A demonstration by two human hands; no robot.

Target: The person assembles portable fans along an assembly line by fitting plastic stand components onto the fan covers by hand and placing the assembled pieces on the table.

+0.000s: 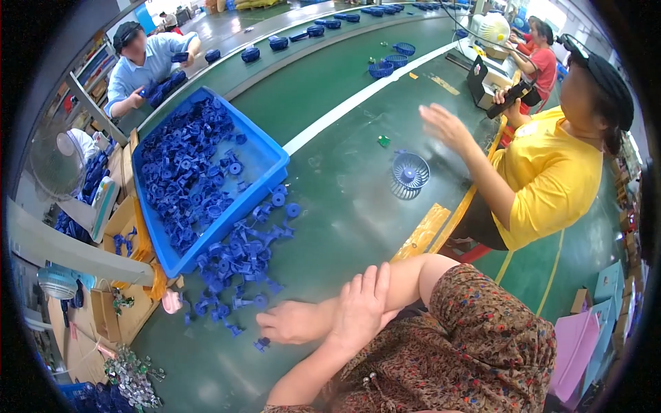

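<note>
The left hand [361,303] lies over the right forearm [406,281], grasping no part; whether the curled right hand [296,322] grips anything, I can't tell. Loose blue plastic parts [237,256] heap toward the near edge of the bench [337,220]; with the tray [281,164] well stocked, plenty seems left.

- No lettering, label, brand, number or sign can be read.
</note>
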